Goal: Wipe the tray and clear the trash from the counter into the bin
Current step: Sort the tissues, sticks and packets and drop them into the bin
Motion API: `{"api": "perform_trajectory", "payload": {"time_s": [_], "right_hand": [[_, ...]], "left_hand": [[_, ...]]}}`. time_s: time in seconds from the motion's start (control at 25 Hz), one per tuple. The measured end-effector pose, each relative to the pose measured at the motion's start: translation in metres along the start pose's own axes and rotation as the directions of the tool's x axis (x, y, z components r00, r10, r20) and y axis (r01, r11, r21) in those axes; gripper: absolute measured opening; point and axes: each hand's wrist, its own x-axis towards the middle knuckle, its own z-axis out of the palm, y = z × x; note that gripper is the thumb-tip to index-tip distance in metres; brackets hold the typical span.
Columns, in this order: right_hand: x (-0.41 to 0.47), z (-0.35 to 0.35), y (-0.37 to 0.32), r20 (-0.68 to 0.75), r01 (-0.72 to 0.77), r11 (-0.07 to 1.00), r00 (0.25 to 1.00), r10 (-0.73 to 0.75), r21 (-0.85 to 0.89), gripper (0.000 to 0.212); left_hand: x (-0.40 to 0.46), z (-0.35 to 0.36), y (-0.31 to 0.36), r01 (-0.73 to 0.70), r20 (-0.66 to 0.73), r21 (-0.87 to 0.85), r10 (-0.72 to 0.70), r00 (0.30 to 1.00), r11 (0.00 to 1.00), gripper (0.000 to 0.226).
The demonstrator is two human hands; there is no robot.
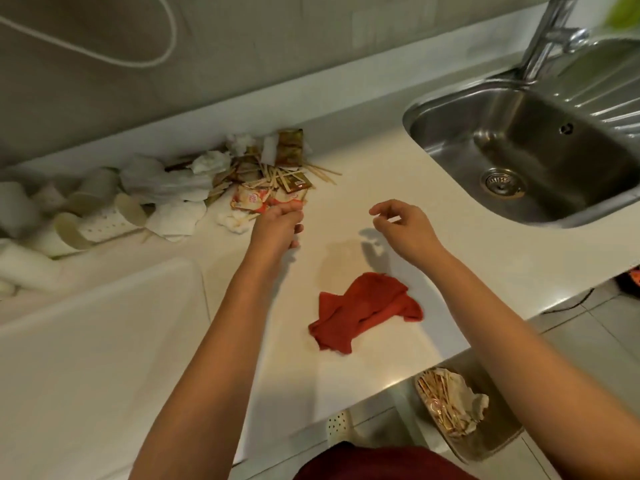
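Observation:
My left hand (277,225) reaches to the near edge of the trash pile (242,181), its bent fingertips touching the white and red sachets (252,199). Nothing is gripped in it. The pile holds crumpled tissues, brown packets and several wooden sticks against the back wall. My right hand (403,225) hovers above the white counter (433,271) with loosely curled fingers, holding nothing. A red cloth (363,310) lies crumpled on the counter below both hands. The white tray (86,341) sits at the near left. The bin (453,407), below the counter edge, contains sticks and tissue.
Used paper cups (86,202) and a perforated white lid lie tipped over at the left of the pile. A steel sink (526,150) with a tap (550,39) fills the right back. A white cable hangs on the wall.

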Motion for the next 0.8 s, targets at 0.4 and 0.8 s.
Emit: {"api": "perform_trajectory", "payload": {"time_s": [0.4,0.8], "right_hand": [[0.088,0.087,-0.039,0.219,0.131,0.913,0.975,-0.047,-0.386,0.025],[0.124,0.14,-0.042,0.239,0.268,0.745,0.96,-0.149,-0.611,0.042]], "left_hand": [[0.097,-0.077,0.007,0.017,-0.294,0.552,0.176,0.939,0.834,0.034],[0.142,-0.083,0.006,0.076,-0.259,0.553,0.084,0.962,0.83,0.036]]}}
